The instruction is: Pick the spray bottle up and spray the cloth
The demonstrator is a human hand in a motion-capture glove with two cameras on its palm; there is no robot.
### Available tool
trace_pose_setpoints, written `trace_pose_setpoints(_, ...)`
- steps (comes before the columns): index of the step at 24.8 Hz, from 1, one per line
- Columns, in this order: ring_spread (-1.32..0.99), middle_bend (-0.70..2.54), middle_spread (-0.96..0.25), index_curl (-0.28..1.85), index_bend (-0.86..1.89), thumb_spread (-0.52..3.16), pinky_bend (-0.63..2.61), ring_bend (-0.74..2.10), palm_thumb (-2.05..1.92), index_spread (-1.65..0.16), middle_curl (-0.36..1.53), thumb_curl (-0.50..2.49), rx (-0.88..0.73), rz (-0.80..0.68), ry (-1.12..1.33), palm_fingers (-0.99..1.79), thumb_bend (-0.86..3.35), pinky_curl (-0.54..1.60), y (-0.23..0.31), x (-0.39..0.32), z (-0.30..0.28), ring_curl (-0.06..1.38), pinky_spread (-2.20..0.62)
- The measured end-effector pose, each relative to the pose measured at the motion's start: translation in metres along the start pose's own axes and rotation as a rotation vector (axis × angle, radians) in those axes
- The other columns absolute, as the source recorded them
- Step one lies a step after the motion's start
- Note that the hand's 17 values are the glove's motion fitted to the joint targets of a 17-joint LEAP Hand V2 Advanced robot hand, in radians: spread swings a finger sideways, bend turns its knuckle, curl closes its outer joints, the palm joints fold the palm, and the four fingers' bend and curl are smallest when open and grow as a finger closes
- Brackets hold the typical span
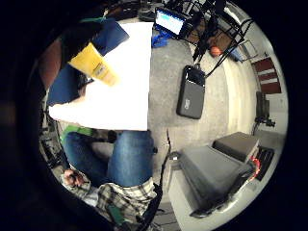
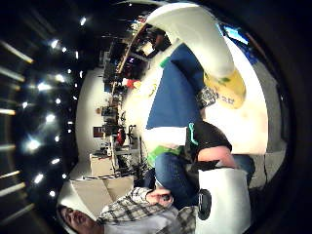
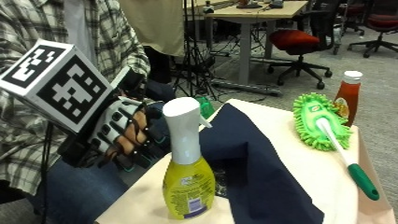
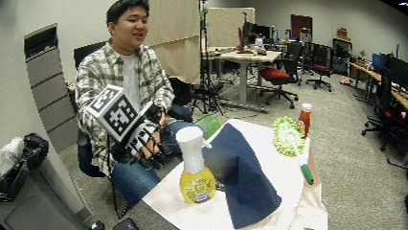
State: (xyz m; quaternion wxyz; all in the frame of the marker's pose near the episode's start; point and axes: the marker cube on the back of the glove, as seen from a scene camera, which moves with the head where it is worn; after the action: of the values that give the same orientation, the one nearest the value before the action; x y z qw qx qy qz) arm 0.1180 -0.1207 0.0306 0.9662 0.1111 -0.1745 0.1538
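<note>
A spray bottle (image 3: 187,172) with a white head and yellow body stands upright near the table's front corner; the wide outside view shows the spray bottle (image 4: 194,167) and the thumb side palm view shows the spray bottle (image 2: 209,53) close by. A dark blue cloth (image 3: 261,172) lies on the table just behind and beside it, and the cloth (image 4: 239,175) reaches across the middle. My gloved right hand (image 3: 121,133) hovers beside the bottle, off the table's edge, a short gap from it. Its fingers are loosely curled and hold nothing.
A green mop-head duster (image 3: 323,123) with a green handle lies at the table's far side. A red sauce bottle (image 3: 348,95) stands behind it. The table (image 3: 298,154) has a cream cover. Office chairs and desks stand beyond.
</note>
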Motion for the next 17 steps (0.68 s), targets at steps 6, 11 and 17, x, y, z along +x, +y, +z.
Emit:
trace_pose_setpoints(6, 0.04, 0.27, 0.07, 0.21, 0.05, 1.08, 0.28, 0.51, 0.76, -0.15, 0.35, 0.43, 0.144, -0.012, -0.207, 0.44, 0.0, 0.35, -0.032, 0.006, 0.022, 0.34, 0.17)
trace_pose_setpoints(11, 0.03, 0.29, 0.07, 0.19, 0.08, 1.03, 0.3, 0.52, 0.83, -0.14, 0.36, 0.46, 0.267, -0.034, -0.428, 0.47, 0.0, 0.35, -0.05, 0.009, 0.04, 0.35, 0.16)
trace_pose_setpoints(17, -0.01, 0.37, 0.02, 0.21, 0.15, 0.98, 0.25, 0.49, 0.89, -0.19, 0.39, 0.48, 0.376, -0.098, -0.611, 0.62, 0.0, 0.34, -0.064, 0.001, 0.054, 0.34, 0.15)
